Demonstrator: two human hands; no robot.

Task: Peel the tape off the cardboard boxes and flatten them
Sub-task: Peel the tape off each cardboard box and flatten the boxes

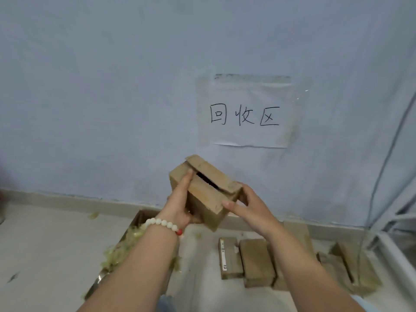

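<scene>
I hold a small brown cardboard box (pixel 208 192) up in front of the wall, tilted, its top flaps parted with a dark slit between them. My left hand (pixel 181 204) grips the box's left end from below, one finger stretched along the flap edge; a bead bracelet is on that wrist. My right hand (pixel 247 207) grips the right end, its thumb on the near face and its fingers curled behind the corner. No tape is plainly visible on the held box.
Several flattened cardboard boxes (pixel 256 262) lie on the floor below my right arm. A large open carton (pixel 139 218) with crumpled yellowish tape scraps (pixel 121 251) sits below my left arm. A paper sign (pixel 246 113) hangs on the wall. A white frame (pixel 396 251) runs along the right.
</scene>
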